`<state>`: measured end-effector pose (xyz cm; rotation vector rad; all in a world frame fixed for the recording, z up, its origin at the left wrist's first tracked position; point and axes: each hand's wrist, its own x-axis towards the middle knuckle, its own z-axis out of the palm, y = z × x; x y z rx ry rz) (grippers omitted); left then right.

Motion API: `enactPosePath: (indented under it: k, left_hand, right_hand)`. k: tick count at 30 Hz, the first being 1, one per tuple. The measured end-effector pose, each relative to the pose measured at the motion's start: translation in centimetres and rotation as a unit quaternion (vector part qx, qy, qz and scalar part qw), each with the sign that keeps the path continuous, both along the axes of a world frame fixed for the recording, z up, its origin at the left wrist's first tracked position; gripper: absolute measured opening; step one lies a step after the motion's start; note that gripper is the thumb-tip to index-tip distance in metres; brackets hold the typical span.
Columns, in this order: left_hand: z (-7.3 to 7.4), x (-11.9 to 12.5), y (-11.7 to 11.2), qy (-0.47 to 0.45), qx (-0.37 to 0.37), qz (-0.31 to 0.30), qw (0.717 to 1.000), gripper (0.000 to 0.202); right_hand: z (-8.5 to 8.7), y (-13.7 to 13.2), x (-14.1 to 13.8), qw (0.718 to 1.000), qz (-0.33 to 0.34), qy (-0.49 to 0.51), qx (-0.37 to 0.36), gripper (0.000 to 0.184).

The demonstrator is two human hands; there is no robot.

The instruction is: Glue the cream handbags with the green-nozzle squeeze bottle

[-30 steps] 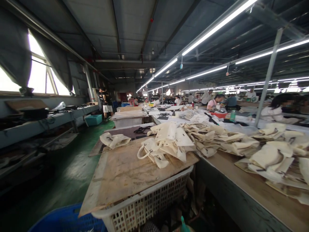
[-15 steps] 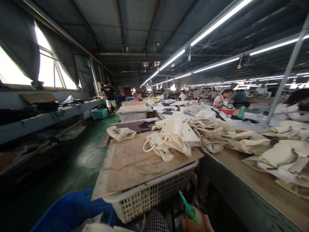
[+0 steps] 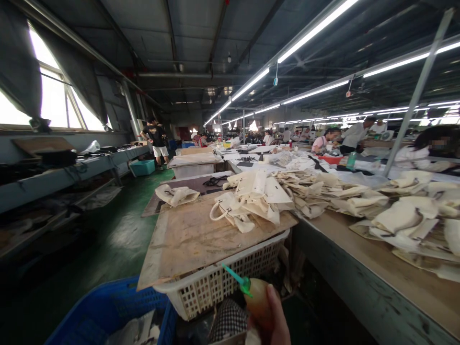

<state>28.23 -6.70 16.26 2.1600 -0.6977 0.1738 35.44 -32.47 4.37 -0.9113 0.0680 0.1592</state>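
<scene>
My right hand (image 3: 277, 318) is at the bottom of the view, right of centre. Its fingers are closed around a squeeze bottle (image 3: 259, 303) of amber-brown liquid. The bottle has a green cap and a thin green nozzle that points up and to the left. Just behind it is the side of a white slatted plastic basket (image 3: 201, 299). Black-and-white checked cloth (image 3: 228, 322) shows left of the bottle. My left hand does not show.
A worn wooden board (image 3: 187, 244) lies across the basket, bearing cream fabric bags (image 3: 247, 199). More cream bags (image 3: 406, 218) are heaped on the long table (image 3: 359, 254) at right. A blue crate (image 3: 108, 306) stands lower left. Left runs a green floor aisle (image 3: 122, 230), where a person (image 3: 156, 139) stands.
The bottle in my right hand has moved left and up, showing more of the hand. The view has turned slightly right. A person in white now stands among the far tables.
</scene>
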Motion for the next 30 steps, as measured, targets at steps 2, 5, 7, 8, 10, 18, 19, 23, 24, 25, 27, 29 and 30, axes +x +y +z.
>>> enactPosePath:
  k: [2, 5, 7, 8, 10, 18, 19, 23, 24, 25, 27, 29, 30]
  left_hand:
    - [-2.3, -0.6, -2.8, 0.013, -0.015, 0.029, 0.999, 0.04]
    - [-5.0, -1.7, -6.5, 0.046, -0.054, 0.106, 0.992, 0.032]
    - [-5.8, -1.9, -7.1, 0.07, -0.101, 0.174, 0.977, 0.03]
    - [-6.0, -1.7, -6.9, 0.083, -0.129, 0.19, 0.97, 0.029]
    - [-6.4, -0.9, -5.7, 0.126, -0.191, 0.201, 0.952, 0.031]
    - [-12.2, 1.7, -5.1, 0.207, -0.273, 0.187, 0.921, 0.039]
    - [-12.8, 1.8, -5.6, 0.207, -0.278, 0.187, 0.919, 0.038]
    - [-14.0, 1.9, -7.6, 0.207, -0.274, 0.171, 0.923, 0.031]
    - [-14.0, 1.9, -8.0, 0.206, -0.27, 0.165, 0.926, 0.03]
    - [-14.1, 2.0, -8.4, 0.205, -0.264, 0.158, 0.929, 0.028]
    - [-14.1, 2.2, -9.0, 0.201, -0.253, 0.146, 0.935, 0.025]
    - [-14.1, 2.4, -9.3, 0.198, -0.244, 0.137, 0.939, 0.023]
    - [-14.1, 2.5, -9.4, 0.198, -0.241, 0.135, 0.941, 0.022]
  right_hand:
    - [1.2, -0.3, 0.1, 0.999, 0.015, 0.035, 0.017, 0.039]
    - [2.3, -2.7, 0.9, 0.997, -0.004, 0.042, 0.058, 0.03]
    - [2.3, -5.4, 1.5, 0.997, 0.017, 0.06, 0.046, 0.031]
    - [2.2, -6.8, 1.8, 0.997, 0.037, 0.063, 0.035, 0.031]
    - [1.6, -9.8, 2.0, 0.994, 0.052, 0.092, -0.004, 0.035]
    - [-0.2, -16.0, 0.4, 0.951, 0.181, 0.103, -0.23, 0.062]
    - [-0.4, -16.3, 0.3, 0.948, 0.178, 0.098, -0.244, 0.063]
    - [-0.9, -17.3, 0.7, 0.935, 0.143, 0.067, -0.318, 0.062]
    - [-0.8, -17.5, 0.9, 0.931, 0.137, 0.055, -0.334, 0.061]
    - [-0.7, -17.6, 0.9, 0.928, 0.135, 0.043, -0.346, 0.06]
    - [-0.2, -17.7, 0.9, 0.922, 0.14, 0.024, -0.36, 0.059]
    - [0.4, -17.7, 0.8, 0.913, 0.154, 0.011, -0.378, 0.059]
    - [0.7, -17.6, 0.6, 0.907, 0.158, 0.006, -0.391, 0.059]
